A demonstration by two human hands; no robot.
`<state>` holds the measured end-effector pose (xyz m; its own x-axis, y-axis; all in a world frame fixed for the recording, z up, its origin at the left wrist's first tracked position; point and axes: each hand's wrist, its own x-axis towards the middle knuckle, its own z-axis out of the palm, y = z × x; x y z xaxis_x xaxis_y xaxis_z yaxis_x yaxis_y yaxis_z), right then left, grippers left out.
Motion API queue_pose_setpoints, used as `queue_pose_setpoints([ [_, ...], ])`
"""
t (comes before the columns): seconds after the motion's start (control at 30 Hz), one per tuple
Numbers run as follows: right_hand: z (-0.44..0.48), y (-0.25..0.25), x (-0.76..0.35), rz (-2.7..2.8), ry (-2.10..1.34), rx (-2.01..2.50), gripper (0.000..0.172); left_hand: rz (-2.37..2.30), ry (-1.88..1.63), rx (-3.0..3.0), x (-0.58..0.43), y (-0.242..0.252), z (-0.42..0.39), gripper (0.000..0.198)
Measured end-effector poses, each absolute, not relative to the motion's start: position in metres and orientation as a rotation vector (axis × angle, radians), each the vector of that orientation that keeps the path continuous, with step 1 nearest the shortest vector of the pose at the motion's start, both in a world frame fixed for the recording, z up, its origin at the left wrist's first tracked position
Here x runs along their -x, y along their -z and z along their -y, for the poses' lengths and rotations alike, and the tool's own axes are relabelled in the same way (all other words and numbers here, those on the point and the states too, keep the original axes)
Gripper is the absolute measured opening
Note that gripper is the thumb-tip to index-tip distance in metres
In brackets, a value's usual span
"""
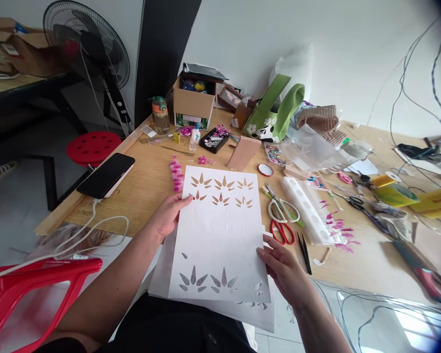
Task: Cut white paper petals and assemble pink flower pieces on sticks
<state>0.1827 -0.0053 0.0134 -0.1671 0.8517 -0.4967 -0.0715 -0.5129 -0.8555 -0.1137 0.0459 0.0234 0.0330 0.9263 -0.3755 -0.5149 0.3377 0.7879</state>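
Note:
A white sheet with leaf-shaped cut-outs [220,240] is held up between my two hands, over the table's front edge. My left hand [171,213] pinches its left edge, thumb on top near the upper cut-outs. On the right edge, my right hand [279,260] grips it with the thumb on top and fingers underneath. More white sheets [257,316] show beneath, one with similar cut-outs along its lower edge. Right of the sheets lie white-handled scissors [282,211], red-handled scissors [282,232] and black tweezers [304,254]. A pink fuzzy strip [176,174] lies beyond my left hand.
A phone [106,175] with a white cable rests at the table's left edge. Farther back are a glue bottle [194,138], a black tray [214,140], a cardboard box [193,103] and a green bag [270,115]. A red chair [77,269] stands at lower left.

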Motion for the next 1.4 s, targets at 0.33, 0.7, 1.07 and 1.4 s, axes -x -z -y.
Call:
queue_pose_setpoints([
  [0.33, 0.006, -0.014, -0.178, 0.947, -1.72, 1.356, 0.043, -0.948, -1.089, -0.448, 0.108, -0.023, -0.041, 0.021],
  [0.7, 0.005, -0.015, -0.169, 0.922, -1.749, 1.326, 0.039, -0.951, -1.184, -0.226, 0.119, -0.015, -0.04, 0.019],
  [1.07, 0.005, -0.015, -0.164, 0.924, -1.724, 1.312, 0.041, -0.817, -1.161, -0.181, 0.116, -0.017, -0.035, 0.037],
  [1.4, 0.005, -0.012, -0.162, 0.913, -1.717, 1.291, 0.036, -0.845, -1.104, -0.212, 0.118, -0.012, -0.03, 0.034],
])
